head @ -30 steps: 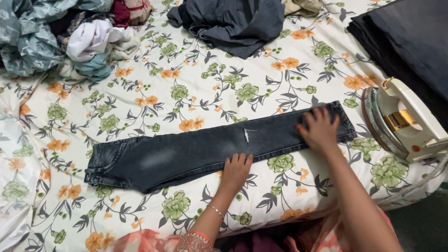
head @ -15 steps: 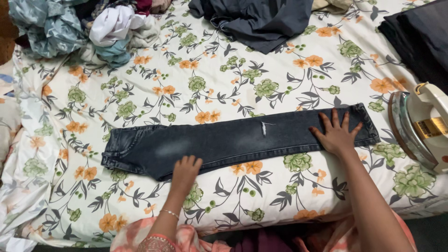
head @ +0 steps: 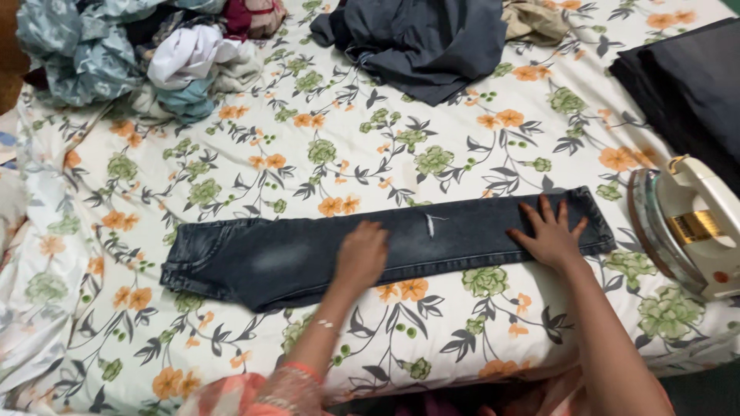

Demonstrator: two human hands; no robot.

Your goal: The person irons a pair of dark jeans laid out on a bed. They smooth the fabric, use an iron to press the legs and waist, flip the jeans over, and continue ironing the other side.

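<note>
Floral bedsheet (head: 308,154) underneath. Jeans (head: 293,258) laid flat along near edge. Left hand (head: 361,254) pressed on mid-leg, fingers curled; right hand (head: 551,235) spread flat near hem. Iron (head: 690,227) stood at right. Clothes pile (head: 146,54) heaped far left.

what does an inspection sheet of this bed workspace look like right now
surface: floral bedsheet covers the bed, lightly creased
job's things: dark jeans lie flat, folded lengthwise, waist at left, hem at right
clutter: heap of mixed clothes top left; dark grey garment top centre; folded black fabric top right
grippers: left hand rests on the jeans mid-leg; right hand flat near the hem
cables: nothing seen
surroundings: cream electric iron stands on its heel at the right edge
</note>
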